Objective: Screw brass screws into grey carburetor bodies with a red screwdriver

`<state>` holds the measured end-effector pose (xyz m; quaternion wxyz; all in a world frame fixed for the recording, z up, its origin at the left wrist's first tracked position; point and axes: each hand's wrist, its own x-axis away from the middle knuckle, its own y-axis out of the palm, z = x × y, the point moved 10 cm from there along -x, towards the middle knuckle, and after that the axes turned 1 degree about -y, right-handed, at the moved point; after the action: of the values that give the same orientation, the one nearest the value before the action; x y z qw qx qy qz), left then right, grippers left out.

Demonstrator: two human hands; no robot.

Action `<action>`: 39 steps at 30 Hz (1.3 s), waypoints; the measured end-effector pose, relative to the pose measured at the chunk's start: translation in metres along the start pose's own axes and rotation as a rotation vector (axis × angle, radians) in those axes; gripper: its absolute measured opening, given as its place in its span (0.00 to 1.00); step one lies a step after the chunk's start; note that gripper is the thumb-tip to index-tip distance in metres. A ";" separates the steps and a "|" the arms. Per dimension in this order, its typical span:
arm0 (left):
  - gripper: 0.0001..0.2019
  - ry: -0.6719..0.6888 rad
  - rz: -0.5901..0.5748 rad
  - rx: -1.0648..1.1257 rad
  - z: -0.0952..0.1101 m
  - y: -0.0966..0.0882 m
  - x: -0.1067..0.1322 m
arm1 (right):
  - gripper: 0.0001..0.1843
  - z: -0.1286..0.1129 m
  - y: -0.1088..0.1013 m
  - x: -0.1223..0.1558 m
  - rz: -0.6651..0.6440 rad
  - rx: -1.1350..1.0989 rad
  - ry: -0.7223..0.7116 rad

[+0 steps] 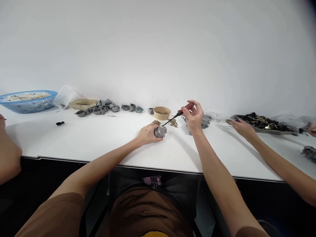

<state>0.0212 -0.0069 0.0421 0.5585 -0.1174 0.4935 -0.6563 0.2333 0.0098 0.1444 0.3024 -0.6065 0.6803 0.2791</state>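
My left hand (pixel 147 134) is closed around a grey metal housing (pixel 160 132) on the white table. A screwdriver (pixel 178 114) with a red and black handle is gripped in my right hand (pixel 194 116). Its shaft slants down to the left, and the tip is at the upper edge of the housing; whether it touches a screw is too small to tell. Small brass-coloured screws (pixel 173 123) lie in loose piles just behind the housing. More screws fill part of a round tan bowl (pixel 162 116) behind them. Other grey parts (pixel 205 121) sit partly hidden behind my right hand.
Grey cup-shaped housings (pixel 98 111) stand along the wall to the left, near a beige tray (pixel 82 104), a clear bin (pixel 66 97) and a blue basket (pixel 32 104). At right, a co-worker's hand (pixel 243 129) is beside a tray of black parts (pixel 266 124). Another person's arm (pixel 8 151) is at far left.
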 end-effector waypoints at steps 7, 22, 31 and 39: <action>0.32 0.012 -0.007 0.018 0.002 0.000 -0.001 | 0.25 -0.004 0.018 0.006 -0.052 -0.037 0.007; 0.34 0.059 0.002 0.032 0.006 0.000 -0.002 | 0.25 0.004 0.026 0.009 -0.092 -0.038 0.054; 0.34 0.096 -0.007 0.052 0.009 -0.002 -0.001 | 0.26 0.005 0.022 0.009 -0.063 -0.061 0.071; 0.32 0.083 -0.002 0.031 0.009 -0.003 -0.001 | 0.23 0.005 0.022 0.008 -0.068 -0.041 0.051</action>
<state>0.0256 -0.0109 0.0489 0.5389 -0.0820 0.5060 -0.6685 0.2116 0.0112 0.1354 0.2816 -0.6424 0.6609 0.2670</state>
